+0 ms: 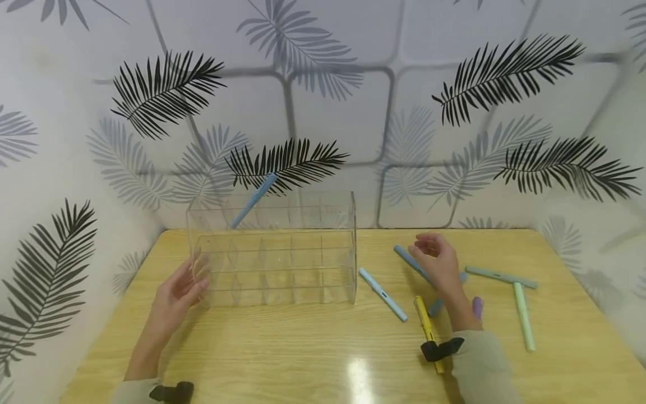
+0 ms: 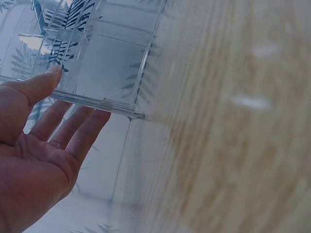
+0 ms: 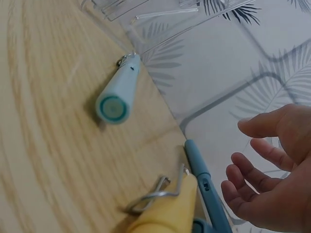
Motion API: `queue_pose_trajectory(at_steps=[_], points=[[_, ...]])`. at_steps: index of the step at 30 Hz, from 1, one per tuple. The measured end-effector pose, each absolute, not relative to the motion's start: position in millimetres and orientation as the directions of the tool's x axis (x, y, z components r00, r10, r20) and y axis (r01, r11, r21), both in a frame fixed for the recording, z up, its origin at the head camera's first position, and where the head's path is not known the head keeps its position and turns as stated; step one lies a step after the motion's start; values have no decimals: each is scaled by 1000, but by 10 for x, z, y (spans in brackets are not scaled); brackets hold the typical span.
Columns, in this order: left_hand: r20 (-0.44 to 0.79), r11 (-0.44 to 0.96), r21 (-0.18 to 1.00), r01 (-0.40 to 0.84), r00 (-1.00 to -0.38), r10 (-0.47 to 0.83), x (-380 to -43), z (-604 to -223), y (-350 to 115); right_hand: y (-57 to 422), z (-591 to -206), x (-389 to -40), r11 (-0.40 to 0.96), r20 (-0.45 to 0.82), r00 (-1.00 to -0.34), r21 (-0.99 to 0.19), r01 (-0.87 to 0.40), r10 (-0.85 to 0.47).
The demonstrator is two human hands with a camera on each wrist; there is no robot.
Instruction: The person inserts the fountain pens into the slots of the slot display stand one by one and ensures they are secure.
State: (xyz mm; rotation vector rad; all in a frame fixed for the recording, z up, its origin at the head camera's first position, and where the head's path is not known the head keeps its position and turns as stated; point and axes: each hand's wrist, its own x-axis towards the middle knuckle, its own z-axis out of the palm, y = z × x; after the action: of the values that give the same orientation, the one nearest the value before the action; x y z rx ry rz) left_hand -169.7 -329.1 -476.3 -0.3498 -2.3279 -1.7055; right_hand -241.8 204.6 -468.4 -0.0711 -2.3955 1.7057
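A clear plastic compartment organizer (image 1: 338,286) stands at the back left of the table. My left hand (image 1: 179,294) holds its left side, thumb at the front edge and fingers against the side wall. One blue pen (image 1: 254,200) leans in an upper compartment, its end sticking out above the top. My right hand (image 1: 438,261) hovers over a darker blue pen (image 1: 407,258), fingers loosely bent around air. In the right wrist view, that hand shows thumb and fingers apart, nothing between them. A light blue pen (image 1: 382,294) lies between organizer and right hand.
Under and near my right forearm lie a yellow pen (image 1: 424,314), another blue pen (image 1: 435,307) and a purple pen (image 1: 477,306). Farther right, a grey-green pen (image 1: 501,276) touches a mint pen (image 1: 524,320). A leaf-patterned wall (image 1: 333,123) borders the wooden table (image 1: 272,353).
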Motion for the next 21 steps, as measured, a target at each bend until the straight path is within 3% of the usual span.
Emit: queue_pose_trajectory(at_steps=[21], points=[[303,300,904,305,-951,55,-1672,-4760,-3303,2072,-4818,-2442,511,-8,-994,-857,62,107]])
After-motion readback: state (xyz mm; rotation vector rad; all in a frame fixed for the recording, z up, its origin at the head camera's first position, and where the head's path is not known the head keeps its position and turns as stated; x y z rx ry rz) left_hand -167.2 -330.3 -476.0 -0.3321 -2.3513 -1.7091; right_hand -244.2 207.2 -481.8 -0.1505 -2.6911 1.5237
